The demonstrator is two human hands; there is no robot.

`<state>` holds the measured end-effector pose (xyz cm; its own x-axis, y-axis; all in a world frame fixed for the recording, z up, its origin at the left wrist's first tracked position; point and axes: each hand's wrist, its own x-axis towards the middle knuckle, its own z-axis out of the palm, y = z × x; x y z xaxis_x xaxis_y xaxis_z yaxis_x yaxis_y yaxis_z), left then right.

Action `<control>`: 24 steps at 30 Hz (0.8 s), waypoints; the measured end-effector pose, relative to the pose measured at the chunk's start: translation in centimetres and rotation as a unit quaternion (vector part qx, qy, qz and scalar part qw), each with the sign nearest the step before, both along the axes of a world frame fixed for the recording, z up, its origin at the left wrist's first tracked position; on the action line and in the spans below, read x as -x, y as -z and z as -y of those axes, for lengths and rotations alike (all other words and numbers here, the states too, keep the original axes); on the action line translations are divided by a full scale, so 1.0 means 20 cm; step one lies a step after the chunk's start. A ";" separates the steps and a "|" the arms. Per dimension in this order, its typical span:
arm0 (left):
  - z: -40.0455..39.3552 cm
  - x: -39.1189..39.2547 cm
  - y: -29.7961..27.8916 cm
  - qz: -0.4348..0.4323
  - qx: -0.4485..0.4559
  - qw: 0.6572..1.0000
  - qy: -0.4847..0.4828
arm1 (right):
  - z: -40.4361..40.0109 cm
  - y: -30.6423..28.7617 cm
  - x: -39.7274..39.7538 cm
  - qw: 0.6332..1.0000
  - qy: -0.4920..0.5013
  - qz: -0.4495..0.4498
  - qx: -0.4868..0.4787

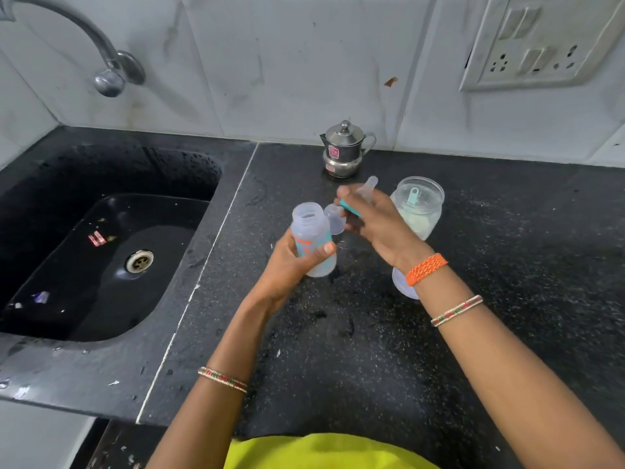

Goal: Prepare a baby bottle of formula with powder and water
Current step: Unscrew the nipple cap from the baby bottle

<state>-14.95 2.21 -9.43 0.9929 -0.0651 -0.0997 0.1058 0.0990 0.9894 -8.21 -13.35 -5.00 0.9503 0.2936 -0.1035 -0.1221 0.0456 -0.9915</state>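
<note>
My left hand (297, 262) grips a clear baby bottle (313, 236) with orange and teal print, upright and uncapped, above the black counter. My right hand (375, 221) holds the bottle's teat with its teal ring (351, 208) just right of the bottle mouth; the teat tip (370, 184) points up and away. A clear cap (333, 221) stands on the counter behind the bottle. A clear jar of white powder (421, 208) stands open behind my right hand, a teal scoop (414, 196) inside. A clear lid (404, 282) lies partly hidden under my right wrist.
A black sink (111, 252) with a drain and standing water fills the left, a tap (101, 59) above it. A small lidded steel pot (343, 150) stands at the back wall. A socket panel (537, 45) sits on the tiled wall. The counter (507, 265) is wet in spots.
</note>
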 end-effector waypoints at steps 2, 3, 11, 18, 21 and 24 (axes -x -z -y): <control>-0.01 -0.03 0.03 0.015 -0.133 0.988 -0.079 | -0.01 0.09 0.02 0.985 0.042 0.069 0.152; -0.02 -0.05 0.05 0.009 -0.201 0.975 -0.100 | -0.02 0.15 0.03 0.971 0.050 0.102 0.210; -0.05 -0.04 0.14 0.028 -0.306 0.939 -0.156 | -0.02 0.32 0.10 0.936 0.065 0.153 0.312; -0.08 -0.05 0.17 0.032 -0.293 0.945 -0.143 | 0.00 0.37 0.10 0.926 0.060 0.135 0.348; -0.07 -0.05 0.15 0.028 -0.291 0.947 -0.133 | 0.00 0.39 0.10 0.913 0.043 0.136 0.382; -0.08 -0.03 0.17 0.031 -0.248 0.962 -0.109 | 0.01 0.40 0.11 0.902 0.017 0.129 0.412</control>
